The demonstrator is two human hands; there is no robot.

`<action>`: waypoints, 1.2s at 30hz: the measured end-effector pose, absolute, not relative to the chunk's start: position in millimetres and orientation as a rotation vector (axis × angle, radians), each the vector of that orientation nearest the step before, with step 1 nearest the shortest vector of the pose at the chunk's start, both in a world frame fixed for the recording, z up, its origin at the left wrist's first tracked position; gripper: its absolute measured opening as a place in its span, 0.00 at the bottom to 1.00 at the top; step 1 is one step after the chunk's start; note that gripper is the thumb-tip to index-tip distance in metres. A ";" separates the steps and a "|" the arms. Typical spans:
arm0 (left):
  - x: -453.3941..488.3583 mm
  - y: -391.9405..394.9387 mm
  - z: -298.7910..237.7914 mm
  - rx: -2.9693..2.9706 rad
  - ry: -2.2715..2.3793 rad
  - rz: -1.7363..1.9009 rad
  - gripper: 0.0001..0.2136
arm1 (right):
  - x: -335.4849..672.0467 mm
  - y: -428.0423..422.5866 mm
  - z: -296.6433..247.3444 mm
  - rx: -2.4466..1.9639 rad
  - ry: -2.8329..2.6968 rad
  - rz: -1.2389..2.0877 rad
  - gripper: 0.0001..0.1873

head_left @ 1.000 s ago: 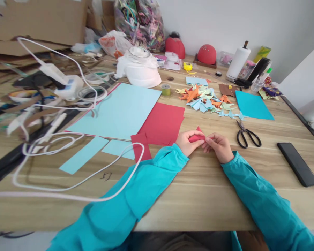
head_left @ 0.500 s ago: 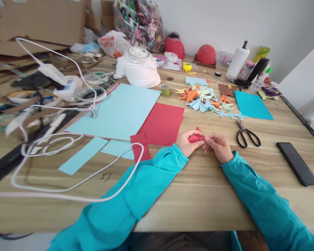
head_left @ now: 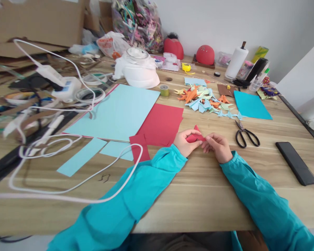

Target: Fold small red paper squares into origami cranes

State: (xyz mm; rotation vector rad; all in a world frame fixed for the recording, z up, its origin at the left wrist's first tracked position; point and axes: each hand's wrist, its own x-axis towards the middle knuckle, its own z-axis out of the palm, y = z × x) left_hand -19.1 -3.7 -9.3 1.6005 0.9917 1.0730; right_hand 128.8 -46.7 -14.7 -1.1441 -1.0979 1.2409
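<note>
Presently, the left hand (head_left: pixel 185 143) and right hand (head_left: pixel 218 146) keep pinching the folded red paper (head_left: pixel 191 138) between them, inward from the front edge of the table (head_left: pixel 188 202); its right tip seems to slant slightly more, suggesting continued shaping.

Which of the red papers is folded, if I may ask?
The small red piece held in the left hand and right hand; the other red papers lie flat.

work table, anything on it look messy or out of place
Yes, the white cable: it sprawls in loose loops on the left, crossing the red paper strip and passing in front of the left sleeve.
</note>
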 end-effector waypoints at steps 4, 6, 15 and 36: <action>-19.2 -4.1 -7.6 1.594 0.997 1.050 0.12 | 129.0 -47.6 -13.8 -1.148 -1.117 1.245 0.15; -18.9 -4.2 -6.3 1.588 0.989 1.062 0.11 | 129.5 -47.1 -15.3 -1.147 -1.085 1.286 0.16; -19.4 -2.1 -9.4 1.598 0.984 1.072 0.12 | 131.3 -43.3 -19.7 -1.112 -0.971 1.290 0.20; -20.9 -10.2 -3.7 1.707 0.922 0.988 0.11 | 125.3 -48.6 -8.8 -1.178 -1.212 1.231 0.17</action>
